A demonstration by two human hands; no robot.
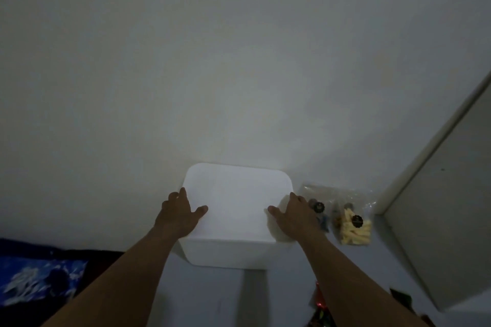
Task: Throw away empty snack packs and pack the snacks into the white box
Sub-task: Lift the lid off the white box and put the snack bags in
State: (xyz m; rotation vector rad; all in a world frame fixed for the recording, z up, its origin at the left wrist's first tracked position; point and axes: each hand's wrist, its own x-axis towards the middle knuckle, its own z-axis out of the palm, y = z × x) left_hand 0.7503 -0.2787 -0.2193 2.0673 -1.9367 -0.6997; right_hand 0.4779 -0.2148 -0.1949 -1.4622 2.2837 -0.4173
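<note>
A white box [233,249] with its white lid [236,194] on stands on a pale surface against the wall. My left hand [179,214] grips the lid's left edge, thumb on top. My right hand [295,214] grips the lid's right edge the same way. Just right of the box lie clear snack bags: one with pale yellow sticks [354,228], and one partly hidden behind my right hand [318,207]. Colourful snack wrappers [320,310] lie at the bottom right, partly under my right forearm.
A plain white wall [239,61] rises directly behind the box. A white panel or cabinet side [438,207] stands at the right. Dark blue patterned fabric [39,279] lies at the lower left.
</note>
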